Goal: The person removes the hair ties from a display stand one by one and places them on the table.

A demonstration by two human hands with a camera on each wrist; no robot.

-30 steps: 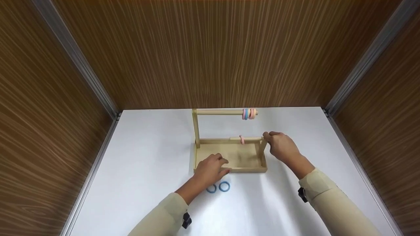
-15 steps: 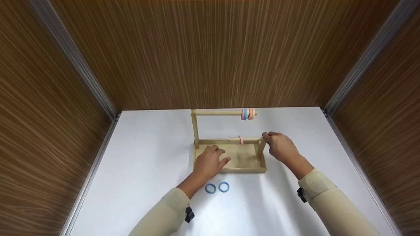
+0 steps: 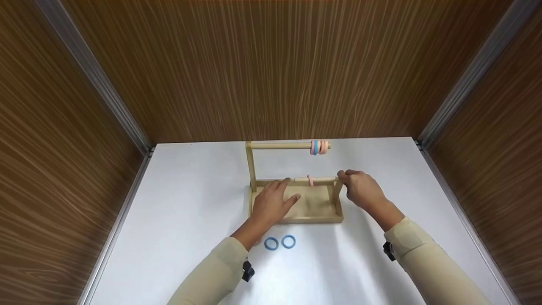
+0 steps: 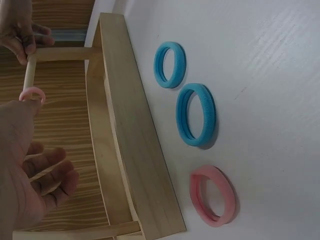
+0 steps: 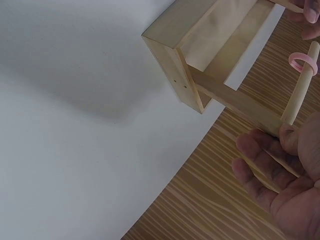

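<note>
Right hand (image 3: 363, 190) pinches the right end of the lower dowel (image 3: 324, 179) between thumb and fingertips, at the top of the right post of the wooden rack (image 3: 315, 219); the right wrist view shows the curled fingers (image 5: 265, 167) closed round the dowel end. One pink ring (image 3: 311, 181) hangs on that dowel, about mid-length, well apart from the right hand.

Left hand (image 3: 271, 204) is over the rack's tray, fingers straight and slightly spread, tips reaching up to the dowel's left part near the back rail. Cannot tell whether the tips touch the dowel. It holds nothing; palm is open in the left wrist view.

The rack sits on the white table (image 3: 190, 203) towards the back edge, roughly centred. Its tall left post carries an upper dowel (image 3: 279, 145), with a stack of pink, blue and orange rings (image 3: 319, 147) bunched at its free right end.

Two blue rings (image 3: 280, 242) lie flat on the table just in front of the rack's front wall, side by side, near the left wrist. The left wrist view shows a loose pink ring (image 4: 213, 196) on the table beside them, hidden under the forearm in the head view.

Brown wood-grain walls surround the table.
</note>
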